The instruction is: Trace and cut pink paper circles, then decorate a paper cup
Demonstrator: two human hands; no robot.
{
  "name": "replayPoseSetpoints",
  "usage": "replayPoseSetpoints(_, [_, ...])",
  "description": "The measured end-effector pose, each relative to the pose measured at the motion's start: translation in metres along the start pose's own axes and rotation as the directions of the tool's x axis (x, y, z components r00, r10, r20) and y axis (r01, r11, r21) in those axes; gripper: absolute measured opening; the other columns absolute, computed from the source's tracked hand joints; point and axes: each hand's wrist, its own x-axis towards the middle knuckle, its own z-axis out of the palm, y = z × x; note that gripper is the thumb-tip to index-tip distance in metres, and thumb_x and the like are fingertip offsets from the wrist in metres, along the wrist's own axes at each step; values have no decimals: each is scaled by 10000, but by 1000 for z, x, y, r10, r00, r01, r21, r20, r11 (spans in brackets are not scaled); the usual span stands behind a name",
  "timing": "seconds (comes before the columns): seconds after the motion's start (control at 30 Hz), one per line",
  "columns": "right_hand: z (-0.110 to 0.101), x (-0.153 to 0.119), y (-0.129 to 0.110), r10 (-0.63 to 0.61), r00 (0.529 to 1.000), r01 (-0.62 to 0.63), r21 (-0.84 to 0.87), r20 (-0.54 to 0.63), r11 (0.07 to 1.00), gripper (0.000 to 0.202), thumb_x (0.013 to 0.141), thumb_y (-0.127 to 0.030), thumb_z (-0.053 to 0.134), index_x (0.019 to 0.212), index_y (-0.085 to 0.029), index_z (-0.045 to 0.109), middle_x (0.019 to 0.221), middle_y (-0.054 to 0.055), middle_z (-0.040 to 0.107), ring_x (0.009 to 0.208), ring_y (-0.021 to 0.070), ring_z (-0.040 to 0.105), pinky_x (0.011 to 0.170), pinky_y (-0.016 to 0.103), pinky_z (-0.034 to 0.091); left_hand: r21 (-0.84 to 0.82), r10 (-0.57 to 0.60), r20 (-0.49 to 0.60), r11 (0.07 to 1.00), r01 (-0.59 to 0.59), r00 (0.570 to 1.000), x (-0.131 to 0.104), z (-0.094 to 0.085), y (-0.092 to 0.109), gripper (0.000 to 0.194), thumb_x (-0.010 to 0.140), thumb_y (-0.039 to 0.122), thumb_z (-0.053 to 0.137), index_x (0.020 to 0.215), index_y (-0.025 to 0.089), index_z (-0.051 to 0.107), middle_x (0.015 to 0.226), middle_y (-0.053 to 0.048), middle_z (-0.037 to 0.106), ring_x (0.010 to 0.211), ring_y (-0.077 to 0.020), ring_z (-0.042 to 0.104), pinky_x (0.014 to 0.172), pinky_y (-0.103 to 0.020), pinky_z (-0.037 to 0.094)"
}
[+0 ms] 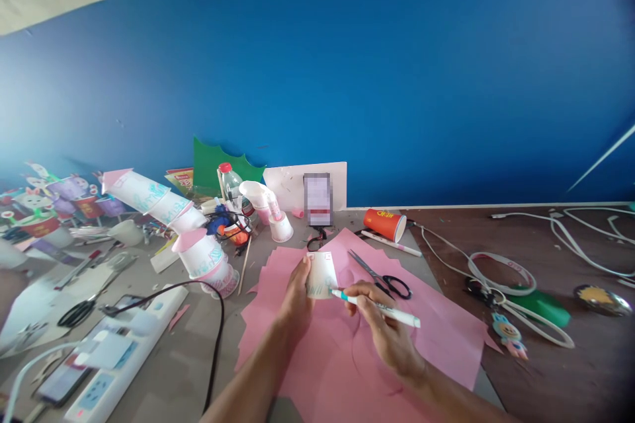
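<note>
My left hand (296,291) is closed around a white paper cup (322,271), which carries small pink squares at its top and teal strokes lower down. In my right hand (380,324) lies a white marker (397,314) with a teal tip end, held pen-fashion. That tip meets or nearly meets the cup's lower right side. Under both hands spreads a large pink paper sheet (421,344) with jagged edges. Black-handled scissors (380,275) rest on it, just beyond my right hand.
An orange-red paper cup (381,223) lies on its side behind another marker (394,244). Decorated cup towers (203,254) stand to the left, near a power strip (124,363) and a black cable (218,324). A phone (318,201) leans at the back. White cords (501,271) lie right.
</note>
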Motion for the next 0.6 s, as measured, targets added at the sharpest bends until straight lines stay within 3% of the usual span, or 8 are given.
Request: replayPoseSetpoints(0.6, [-1,-1,-5,-58,993,65,-59,106,996,235,983,-373,487,968,-237,678,785,29,651,721,176,626,649,284,528,-27,-1,70,1000,3,998,-4,2,3,442,791,603,664,728,185,532,616,46,447,552,-104,351,547,-254,341])
